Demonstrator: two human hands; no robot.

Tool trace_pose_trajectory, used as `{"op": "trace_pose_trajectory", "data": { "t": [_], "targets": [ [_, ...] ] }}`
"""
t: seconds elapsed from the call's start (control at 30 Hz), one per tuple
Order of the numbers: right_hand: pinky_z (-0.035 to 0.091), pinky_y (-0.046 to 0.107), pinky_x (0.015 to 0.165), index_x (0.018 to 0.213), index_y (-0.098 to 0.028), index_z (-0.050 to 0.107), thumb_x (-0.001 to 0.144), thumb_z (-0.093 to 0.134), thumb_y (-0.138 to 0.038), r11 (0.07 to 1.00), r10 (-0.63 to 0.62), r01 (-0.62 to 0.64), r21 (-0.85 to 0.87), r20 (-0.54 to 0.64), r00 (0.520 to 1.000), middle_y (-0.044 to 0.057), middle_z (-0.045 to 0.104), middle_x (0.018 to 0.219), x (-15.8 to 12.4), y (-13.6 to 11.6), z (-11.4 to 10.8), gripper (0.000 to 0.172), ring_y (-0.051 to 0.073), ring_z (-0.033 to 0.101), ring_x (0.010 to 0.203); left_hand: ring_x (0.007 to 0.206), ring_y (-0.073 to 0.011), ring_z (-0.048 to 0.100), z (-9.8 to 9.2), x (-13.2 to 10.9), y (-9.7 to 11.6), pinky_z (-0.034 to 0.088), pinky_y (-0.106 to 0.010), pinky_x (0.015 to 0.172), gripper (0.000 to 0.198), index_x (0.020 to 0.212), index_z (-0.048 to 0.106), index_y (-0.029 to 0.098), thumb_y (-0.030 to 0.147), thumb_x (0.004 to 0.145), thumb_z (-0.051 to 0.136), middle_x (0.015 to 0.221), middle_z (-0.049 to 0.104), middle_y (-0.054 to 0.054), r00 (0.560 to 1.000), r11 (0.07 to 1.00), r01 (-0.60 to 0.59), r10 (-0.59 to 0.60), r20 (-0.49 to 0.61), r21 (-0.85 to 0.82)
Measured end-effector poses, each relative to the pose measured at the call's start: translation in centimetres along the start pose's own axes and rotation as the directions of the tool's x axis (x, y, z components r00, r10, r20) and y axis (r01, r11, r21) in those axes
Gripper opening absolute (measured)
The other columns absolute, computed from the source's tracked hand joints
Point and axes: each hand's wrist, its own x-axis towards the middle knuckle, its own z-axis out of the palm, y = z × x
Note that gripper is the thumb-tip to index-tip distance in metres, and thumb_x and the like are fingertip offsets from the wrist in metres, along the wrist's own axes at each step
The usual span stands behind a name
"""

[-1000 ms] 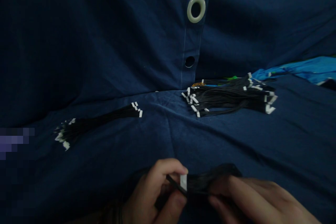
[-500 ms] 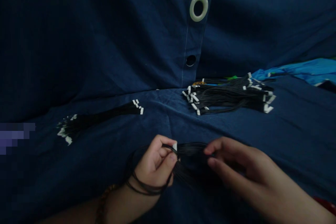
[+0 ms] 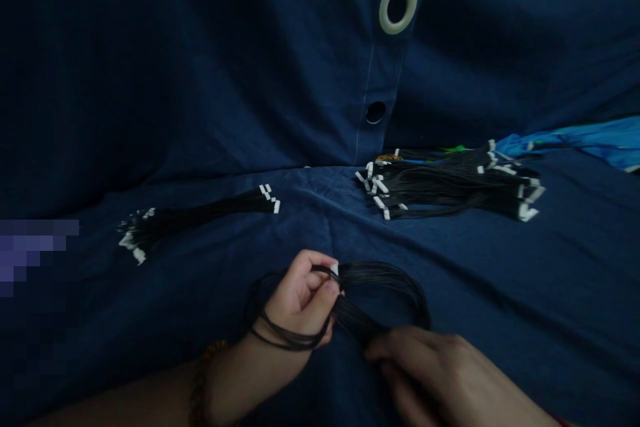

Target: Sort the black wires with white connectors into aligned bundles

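Navy cloth (image 3: 150, 80) fills the view, hanging behind as a creased wall and spreading forward as a rumpled surface. Down the hanging part runs a stitched strip carrying a pale ring (image 3: 398, 5) and, below it, a small dark eyelet (image 3: 375, 112). Bright blue fabric (image 3: 575, 140) lies at the far right, just behind the big bundle (image 3: 450, 187), a heap of black wires tipped with white connectors, resting where the hanging cloth meets the flat part. Well left of it lies the small bundle (image 3: 200, 217), thinner, its strands gathered in the middle and fanned at the far end.

Nearest the person, the held bundle (image 3: 380, 283) bends into a loop of black wires above the cloth, between the two hands. The left hand (image 3: 300, 297) is curled, thumb pressed toward the fingers, pinching the wires just below a white connector (image 3: 334, 270). Loose strands sweep behind that hand and across its wrist, just beyond a bead bracelet (image 3: 200, 380). The right hand (image 3: 425, 373) sits lower, fingers together and curled against the strands at the loop's lower end; the hand itself hides how firmly they grip.
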Motion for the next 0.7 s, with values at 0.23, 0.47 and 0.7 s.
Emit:
{"op": "trace_pose_trajectory", "data": {
  "t": [0.23, 0.47, 0.7],
  "targets": [
    [0.047, 0.016, 0.069, 0.093, -0.024, 0.065, 0.072, 0.058, -0.014, 0.984, 0.062, -0.065, 0.166, 0.024, 0.998, -0.003, 0.069, 0.087, 0.6, -0.8, -0.7, 0.023, 0.012, 0.064, 0.077, 0.027, -0.0003, 0.036, 0.0, -0.3, -0.1, 0.026, -0.011, 0.025, 0.032, 0.091, 0.038, 0.019, 0.037, 0.072, 0.056, 0.057, 0.050, 0.007, 0.999, 0.998, -0.041, 0.040, 0.020, 0.044],
    [0.042, 0.018, 0.051, 0.075, -0.018, 0.056, 0.072, 0.047, -0.011, 0.955, 0.150, -0.170, 0.245, 0.100, 0.984, -0.001, 0.062, 0.065, 0.6, -1.2, -0.4, 0.012, 0.012, 0.057, 0.056, 0.029, -0.0009, 0.034, 0.1, -0.4, 0.0, 0.026, -0.012, 0.027, 0.032, 0.092, 0.037, 0.021, 0.039, 0.074, 0.056, 0.057, 0.049, 0.008, 0.997, 0.996, -0.064, 0.061, 0.051, 0.066],
    [0.033, 0.011, 0.039, 0.083, -0.020, 0.051, 0.077, 0.050, -0.031, 0.213, 0.118, -0.384, 0.898, 0.367, 0.923, -0.004, 0.056, 0.058, 0.4, -0.4, -4.5, 0.012, 0.004, 0.047, 0.042, 0.028, -0.0017, 0.034, 0.2, -0.6, 0.3, 0.025, -0.014, 0.027, 0.038, 0.091, 0.035, 0.021, 0.047, 0.072, 0.056, 0.056, 0.047, 0.008, 0.994, 0.995, -0.075, 0.069, 0.086, 0.066]
  ]
}}
